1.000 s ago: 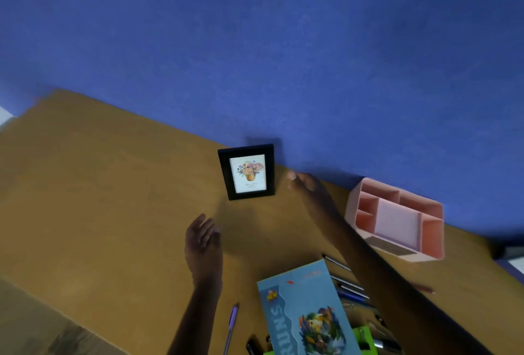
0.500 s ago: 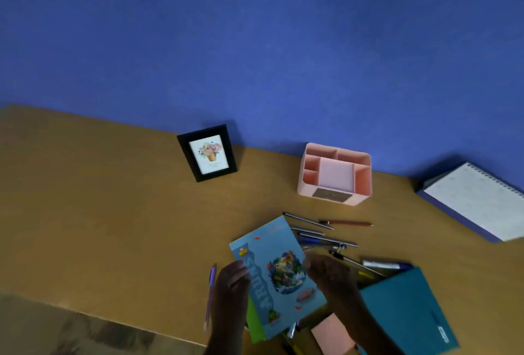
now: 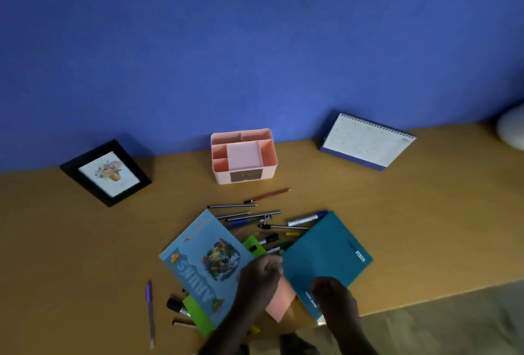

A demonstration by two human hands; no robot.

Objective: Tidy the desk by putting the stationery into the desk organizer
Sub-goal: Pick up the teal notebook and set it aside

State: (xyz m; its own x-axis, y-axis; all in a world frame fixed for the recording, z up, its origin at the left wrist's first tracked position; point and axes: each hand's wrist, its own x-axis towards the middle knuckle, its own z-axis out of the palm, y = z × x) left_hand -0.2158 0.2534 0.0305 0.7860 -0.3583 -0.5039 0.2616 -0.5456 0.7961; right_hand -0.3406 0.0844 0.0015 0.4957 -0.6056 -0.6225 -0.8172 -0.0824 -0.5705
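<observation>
The pink desk organizer (image 3: 224,177) stands at the back of the desk, against the wall. In front of it lie a red pencil (image 3: 269,195), several dark pens (image 3: 232,206), a binder clip (image 3: 266,220) and a white-and-blue marker (image 3: 307,218). Near the front edge, my left hand (image 3: 259,278) has curled fingers at the left corner of the teal notebook (image 3: 326,252). My right hand (image 3: 336,299) grips that notebook's lower edge. A pink sticky pad (image 3: 279,299) shows between my hands. A light-blue book (image 3: 204,264) lies to the left, over a green notebook (image 3: 195,315).
A purple pen (image 3: 150,312) and black markers (image 3: 175,305) lie at the front left. A black photo frame (image 3: 105,173) leans at the back left, a spiral desk calendar (image 3: 365,142) at the back right. A pale rounded object (image 3: 510,127) sits far right.
The view swung right and down. Both hands left the photo frame, came back over the light-blue book, then shifted right onto the teal notebook.
</observation>
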